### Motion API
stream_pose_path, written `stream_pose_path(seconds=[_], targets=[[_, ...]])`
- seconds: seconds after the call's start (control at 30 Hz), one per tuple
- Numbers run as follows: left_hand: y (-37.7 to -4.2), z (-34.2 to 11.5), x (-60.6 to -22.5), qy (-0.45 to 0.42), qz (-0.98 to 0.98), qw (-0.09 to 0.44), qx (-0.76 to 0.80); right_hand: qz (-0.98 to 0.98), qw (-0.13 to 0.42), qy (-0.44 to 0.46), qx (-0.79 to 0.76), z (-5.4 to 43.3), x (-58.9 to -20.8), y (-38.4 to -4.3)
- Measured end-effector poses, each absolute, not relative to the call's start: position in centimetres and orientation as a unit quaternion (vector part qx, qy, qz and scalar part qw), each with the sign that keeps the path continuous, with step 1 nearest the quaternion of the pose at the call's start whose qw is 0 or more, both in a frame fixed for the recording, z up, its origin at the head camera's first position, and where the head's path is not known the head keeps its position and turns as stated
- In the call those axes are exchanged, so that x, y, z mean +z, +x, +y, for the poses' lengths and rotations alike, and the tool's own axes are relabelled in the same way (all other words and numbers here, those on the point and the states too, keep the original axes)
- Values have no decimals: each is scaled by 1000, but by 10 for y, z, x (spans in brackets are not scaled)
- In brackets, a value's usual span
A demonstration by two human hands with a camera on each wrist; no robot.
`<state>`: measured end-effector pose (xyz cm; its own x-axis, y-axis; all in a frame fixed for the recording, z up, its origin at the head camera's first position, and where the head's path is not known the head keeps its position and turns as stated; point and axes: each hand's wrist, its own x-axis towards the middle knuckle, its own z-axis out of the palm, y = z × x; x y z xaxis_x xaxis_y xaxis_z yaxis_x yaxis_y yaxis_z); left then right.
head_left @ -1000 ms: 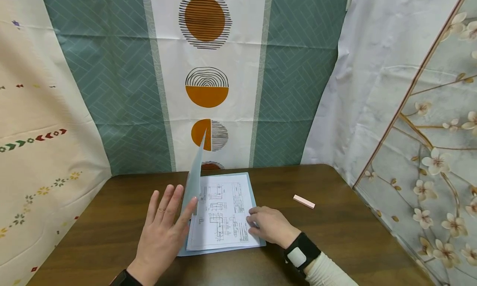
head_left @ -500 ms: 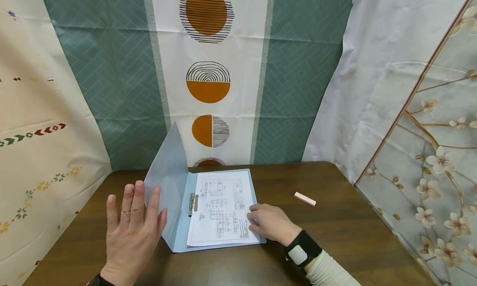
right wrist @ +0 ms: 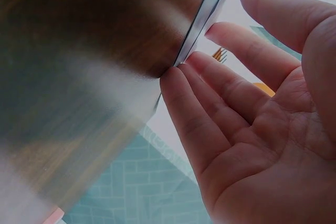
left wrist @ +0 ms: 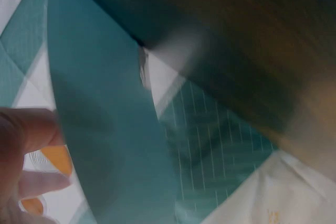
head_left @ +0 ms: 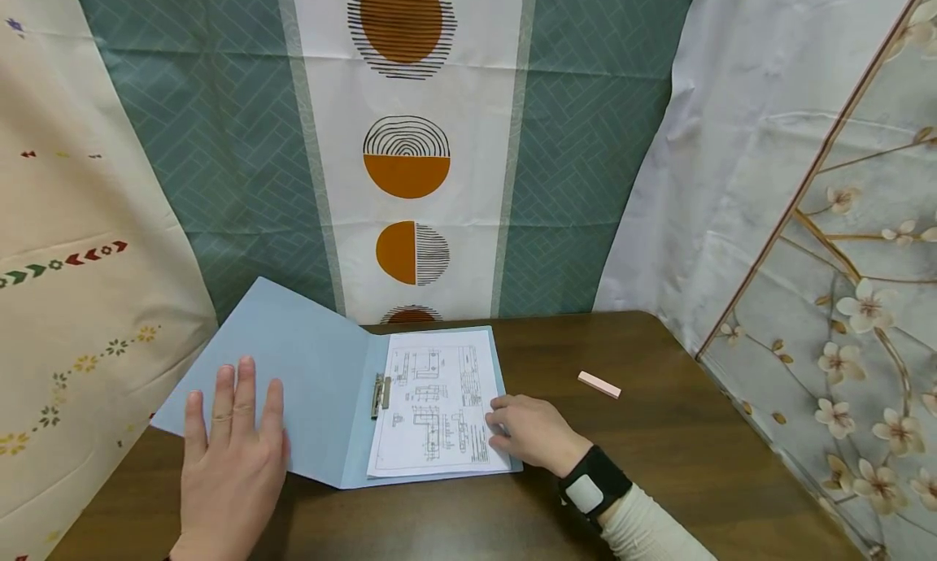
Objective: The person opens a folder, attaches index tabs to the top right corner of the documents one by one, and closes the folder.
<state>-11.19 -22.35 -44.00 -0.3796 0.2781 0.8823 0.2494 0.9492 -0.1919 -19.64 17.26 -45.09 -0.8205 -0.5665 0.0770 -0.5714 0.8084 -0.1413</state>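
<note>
A light blue folder lies spread on the table, its front cover swung to the left and still raised at the far left corner. My left hand has its fingers straight against that cover; in the left wrist view, the cover stands beside the fingers. White sheets with technical drawings lie on the folder's right side, next to a metal clip near the spine. My right hand rests along their right edge, the fingertips touching the folder's edge.
A small pale pink bar lies on the brown wooden table, right of the folder. Patterned cloths hang behind the table and on both sides.
My left hand has moved left and swung the folder's cover from nearly upright over to the left, uncovering the clip. My right hand has stayed at the right edge.
</note>
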Motion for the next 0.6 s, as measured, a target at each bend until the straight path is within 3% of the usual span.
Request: stream_pose_path(seconds=[0.13,0.23,0.6], targets=[[-112,-219,-452,-176,-894,412,27,-952,14,297,77,173,-452,-197],[-119,-206,-460,-163,-921,350,58,-952,14,295,77,175,-454,-198],[-144,-150,-453,-113,-978,163,68,-951,15,298,77,174,-456,-200]])
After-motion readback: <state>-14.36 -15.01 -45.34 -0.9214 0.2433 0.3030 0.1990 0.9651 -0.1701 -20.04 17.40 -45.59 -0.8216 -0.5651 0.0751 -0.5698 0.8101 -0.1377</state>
